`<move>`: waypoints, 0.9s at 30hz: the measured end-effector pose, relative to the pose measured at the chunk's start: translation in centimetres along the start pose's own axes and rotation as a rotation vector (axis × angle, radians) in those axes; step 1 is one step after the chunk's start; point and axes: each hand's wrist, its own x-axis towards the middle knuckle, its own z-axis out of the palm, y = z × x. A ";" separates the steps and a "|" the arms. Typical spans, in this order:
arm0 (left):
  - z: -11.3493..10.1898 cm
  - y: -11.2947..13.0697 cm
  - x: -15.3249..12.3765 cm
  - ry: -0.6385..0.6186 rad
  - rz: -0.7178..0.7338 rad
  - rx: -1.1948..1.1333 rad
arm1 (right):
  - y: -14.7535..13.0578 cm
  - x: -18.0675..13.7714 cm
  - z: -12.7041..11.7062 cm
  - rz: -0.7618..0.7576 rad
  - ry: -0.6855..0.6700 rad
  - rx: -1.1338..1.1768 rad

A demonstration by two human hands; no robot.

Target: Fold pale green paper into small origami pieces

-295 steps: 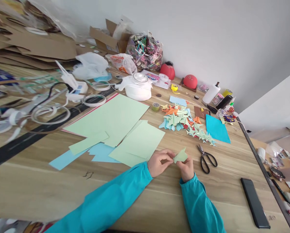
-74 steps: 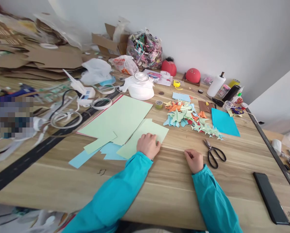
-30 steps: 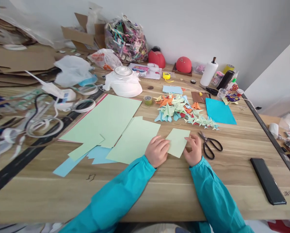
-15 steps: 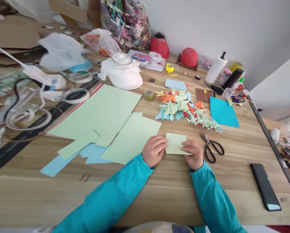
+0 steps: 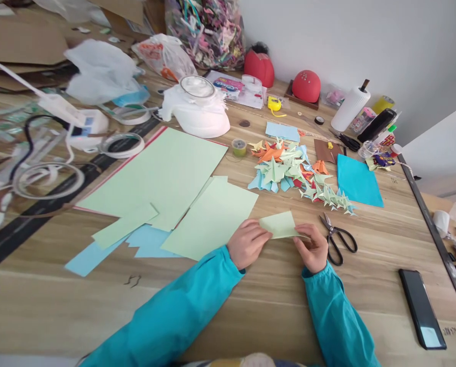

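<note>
Paper, a small pale green sheet (image 5: 280, 225), is pinched from both sides: the left hand (image 5: 248, 243) closes thumb and fingers on its left edge, the right hand (image 5: 314, 248) on its right corner. It hangs low over the wooden table (image 5: 250, 306), between a bigger green sheet (image 5: 212, 216) and the black scissors (image 5: 338, 237). At the wall, a clear bag (image 5: 205, 30) is stuffed with colourful paper scraps (image 5: 223, 51). The white pot (image 5: 195, 114) has its lid (image 5: 196, 86) on; its inside I cannot see.
</note>
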 end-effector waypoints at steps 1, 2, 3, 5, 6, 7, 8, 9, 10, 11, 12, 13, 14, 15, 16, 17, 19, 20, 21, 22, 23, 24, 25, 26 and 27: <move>0.0 0.1 0.0 -0.011 0.022 0.026 | 0.0 0.0 0.0 -0.003 0.031 -0.020; 0.0 0.3 0.1 -0.025 0.040 0.054 | 0.0 0.0 -0.1 -0.018 0.058 -0.050; 0.0 0.4 0.1 -0.038 0.051 0.080 | 0.0 -0.1 -0.1 -0.047 0.076 -0.090; 0.2 0.8 0.1 -0.063 0.070 0.112 | 0.1 -0.1 -0.1 -0.131 0.072 -0.180; 0.3 1.0 0.1 -0.073 0.078 0.120 | 0.1 -0.1 0.0 -0.172 0.056 -0.221; 0.4 1.2 0.1 -0.083 0.087 0.129 | 0.2 -0.2 0.0 -0.208 0.039 -0.256; 0.6 1.4 0.1 -0.089 0.093 0.139 | 0.3 -0.2 0.1 -0.243 0.025 -0.283; 0.7 1.5 0.1 -0.095 0.098 0.148 | 0.4 -0.3 0.2 -0.274 0.010 -0.304; 0.8 1.7 0.1 -0.101 0.103 0.155 | 0.5 -0.4 0.2 -0.296 -0.004 -0.320; 0.8 1.9 0.2 -0.105 0.106 0.157 | 0.6 -0.5 0.2 -0.308 -0.015 -0.333; 0.8 2.0 0.3 -0.113 0.108 0.155 | 0.7 -0.5 0.2 -0.311 -0.023 -0.344; 0.8 2.0 0.4 -0.118 0.107 0.151 | 0.8 -0.5 0.2 -0.307 -0.027 -0.353; 0.7 2.1 0.5 -0.121 0.102 0.147 | 0.9 -0.5 0.1 -0.297 -0.023 -0.357; 0.6 2.0 0.6 -0.120 0.090 0.142 | 0.9 -0.4 0.0 -0.284 -0.014 -0.354; 0.5 1.9 0.7 -0.113 0.073 0.139 | 1.0 -0.3 -0.1 -0.274 -0.004 -0.343; 0.4 1.7 0.7 -0.104 0.052 0.135 | 1.0 -0.2 -0.2 -0.266 0.007 -0.325; 0.4 1.4 0.7 -0.081 0.012 0.131 | 1.1 0.0 -0.3 -0.244 0.021 -0.285; 0.4 1.2 0.6 -0.072 -0.003 0.128 | 1.2 0.1 -0.3 -0.229 0.022 -0.271; 0.5 1.0 0.5 -0.066 -0.013 0.124 | 1.2 0.2 -0.3 -0.211 0.021 -0.265; 0.5 0.9 0.5 -0.066 -0.020 0.119 | 1.2 0.3 -0.3 -0.194 0.019 -0.264; 0.6 0.8 0.4 -0.067 -0.026 0.118 | 1.2 0.3 -0.3 -0.182 0.013 -0.266; 0.7 0.7 0.4 -0.069 -0.031 0.120 | 1.2 0.3 -0.2 -0.178 0.005 -0.269; 0.7 0.7 0.4 -0.073 -0.032 0.125 | 1.1 0.4 -0.2 -0.181 -0.004 -0.273; 0.8 0.7 0.4 -0.075 -0.031 0.133 | 1.0 0.4 -0.2 -0.190 -0.015 -0.278; 0.8 0.6 0.4 -0.078 -0.027 0.142 | 1.0 0.4 -0.1 -0.202 -0.028 -0.282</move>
